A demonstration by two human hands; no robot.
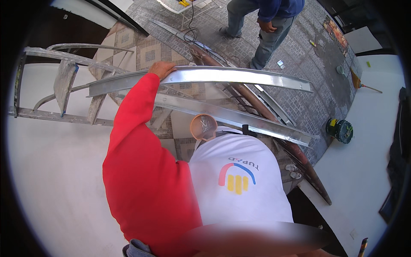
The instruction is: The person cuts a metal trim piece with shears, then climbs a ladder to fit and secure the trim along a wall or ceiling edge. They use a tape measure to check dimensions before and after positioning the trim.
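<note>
My left hand (162,70), at the end of a red sleeve, is closed over the upper edge of a shiny metal channel (227,76). That channel stretches across the view from the ladder's side to the right. Below it and nearer my body runs a second metal channel (222,113), slanting down to the right; what supports it is not clear. At my waist, in front of my white shirt, sits an orange plastic cup (203,127) with what look like screws in it. My right hand is not in view.
A paint-splattered ladder (70,112) lies across the left side. A rusty brown pipe (252,98) slants beneath the channels. Beyond stands a person in jeans (274,43). A dark bucket (340,130) and a broom (356,80) are at right; a white table (173,6) is at the far end.
</note>
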